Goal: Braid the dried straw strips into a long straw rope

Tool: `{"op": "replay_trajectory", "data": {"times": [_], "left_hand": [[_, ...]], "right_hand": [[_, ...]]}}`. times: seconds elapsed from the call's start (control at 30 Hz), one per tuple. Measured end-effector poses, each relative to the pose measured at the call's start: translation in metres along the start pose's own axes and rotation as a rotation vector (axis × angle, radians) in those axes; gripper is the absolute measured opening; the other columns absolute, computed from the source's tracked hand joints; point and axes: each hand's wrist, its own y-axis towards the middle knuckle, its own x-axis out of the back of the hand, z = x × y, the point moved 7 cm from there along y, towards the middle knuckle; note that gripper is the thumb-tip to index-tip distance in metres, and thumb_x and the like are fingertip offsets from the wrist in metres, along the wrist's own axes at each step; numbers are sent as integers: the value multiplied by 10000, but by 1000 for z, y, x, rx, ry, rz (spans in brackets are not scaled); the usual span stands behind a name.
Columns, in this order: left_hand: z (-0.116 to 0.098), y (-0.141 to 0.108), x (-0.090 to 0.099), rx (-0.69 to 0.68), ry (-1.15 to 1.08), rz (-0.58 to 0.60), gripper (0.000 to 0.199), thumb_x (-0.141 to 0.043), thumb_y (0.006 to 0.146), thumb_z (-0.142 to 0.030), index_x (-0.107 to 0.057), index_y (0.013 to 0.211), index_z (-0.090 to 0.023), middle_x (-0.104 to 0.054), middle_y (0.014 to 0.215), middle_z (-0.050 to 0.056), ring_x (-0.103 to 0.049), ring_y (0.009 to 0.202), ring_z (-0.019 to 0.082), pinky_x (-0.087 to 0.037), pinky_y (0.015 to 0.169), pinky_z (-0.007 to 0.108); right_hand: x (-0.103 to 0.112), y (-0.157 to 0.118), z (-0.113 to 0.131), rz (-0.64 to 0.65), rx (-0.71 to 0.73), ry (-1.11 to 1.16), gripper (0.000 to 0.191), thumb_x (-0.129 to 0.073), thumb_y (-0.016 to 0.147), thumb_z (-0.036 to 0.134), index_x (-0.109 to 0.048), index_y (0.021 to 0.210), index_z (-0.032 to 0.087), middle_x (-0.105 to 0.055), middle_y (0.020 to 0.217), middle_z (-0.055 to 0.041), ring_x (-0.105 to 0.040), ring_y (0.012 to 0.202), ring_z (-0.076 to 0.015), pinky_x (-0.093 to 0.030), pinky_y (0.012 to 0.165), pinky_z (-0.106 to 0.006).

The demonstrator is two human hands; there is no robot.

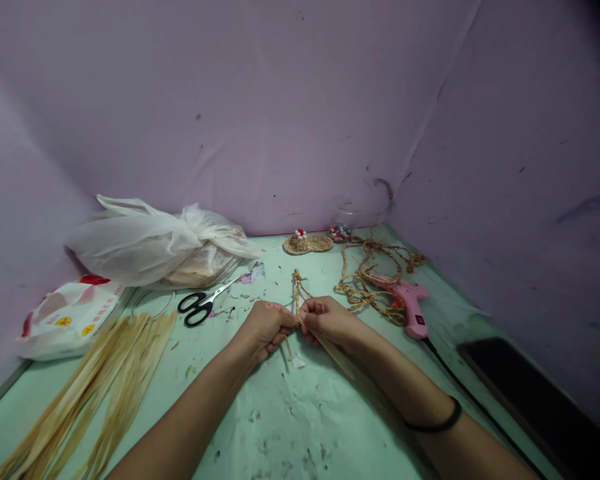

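Observation:
A short tan braid [297, 293] runs away from me over the middle of the table, its far end at a small pin or nail. At its near end my left hand [271, 327] is closed, thumb and fingers pinching a strand. Right beside it, my right hand [325, 322] is closed on the braid's near end, and a long pale strand [337, 357] trails from it toward me under the forearm. A thin loose strand end hangs below my left fingers. The two hands almost touch.
Black-handled scissors [200, 307], pale straw strips [100, 387], a tissue pack [70, 320] and a white plastic bag [160, 243] lie left. A woven slipper-shaped piece [307, 244] is behind. Braided rope [367, 267], a pink glue gun [413, 310] with cord and a dark phone-like object [530, 400] are right.

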Motion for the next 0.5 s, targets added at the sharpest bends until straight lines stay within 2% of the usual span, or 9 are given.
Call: {"op": "replay_trajectory", "data": {"times": [0.1,0.2,0.27,0.5], "left_hand": [[0,0,0,3,51,-61,81,-499,522,-150,-424,496,-167,-280,308,-88,-191,260,30,-83,299,181],[0,1,-1,-32,122,-119,85,-494,526,-140,-426,479,-161,-281,297,-85,-196,259,28,-95,311,183],[0,2,-3,-55,145,-119,111,-491,526,-131,-410,455,-158,-269,294,-84,-188,264,23,-87,319,185],[2,-1,-6,32,-19,-78,172,-459,505,-100,-323,435,-179,-225,316,-85,-154,271,21,-57,312,190]], "right_hand": [[6,2,3,-43,65,-182,76,-449,633,118,-469,573,161,-491,447,34,-456,410,-82,-333,429,-188],[17,0,14,-188,196,-587,114,-517,633,207,-535,535,152,-502,454,9,-435,454,-92,-263,432,-202],[22,-4,20,-268,210,-793,145,-533,636,246,-582,536,153,-530,475,-13,-433,471,-102,-236,437,-219],[7,-30,44,-363,168,-1093,163,-529,659,233,-679,658,167,-643,639,-107,-558,596,-188,-289,499,-253]]}}
